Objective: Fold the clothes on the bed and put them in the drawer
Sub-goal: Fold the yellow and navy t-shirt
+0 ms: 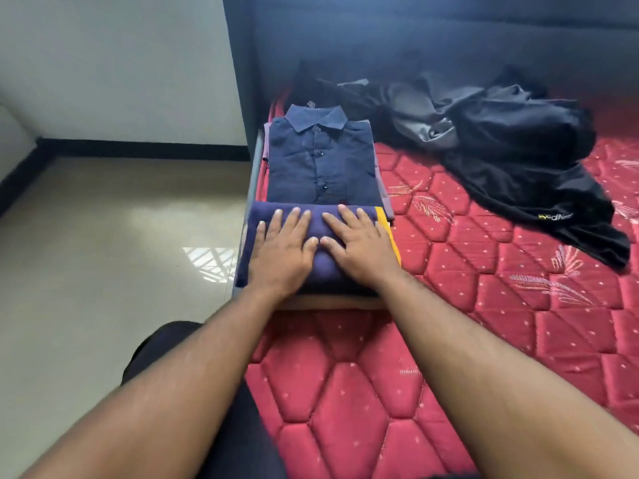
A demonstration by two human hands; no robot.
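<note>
The folded top [311, 250] under both flat hands is matt, soft-looking purple knit cloth with a yellow band at its right edge, and the buttoned shirt [321, 164] just beyond the fingertips is dark blue woven cloth, matt and faintly creased. The mattress [484, 305] to their right is red quilted fabric with a satin sheen, carrying a heap of clothes [501, 140] in smooth black and grey cloth. The floor [121, 236] to their left is glossy pale tile that mirrors the light.
</note>
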